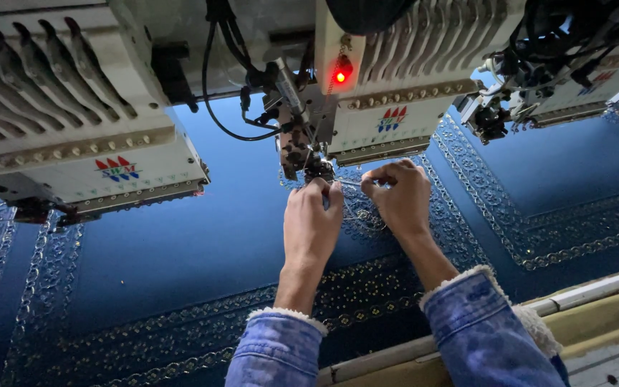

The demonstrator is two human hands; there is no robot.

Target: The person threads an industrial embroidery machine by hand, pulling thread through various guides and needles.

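Both hands raised to needle head (317, 166); left hand (312, 221) & right hand (398, 195) grips pinched on thread (350, 185).

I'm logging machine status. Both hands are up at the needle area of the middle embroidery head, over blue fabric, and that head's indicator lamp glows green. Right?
Not quite: the lamp on the middle embroidery head glows red, as the head view shows. Otherwise yes: the left hand and right hand are at its needle area, over the blue fabric.
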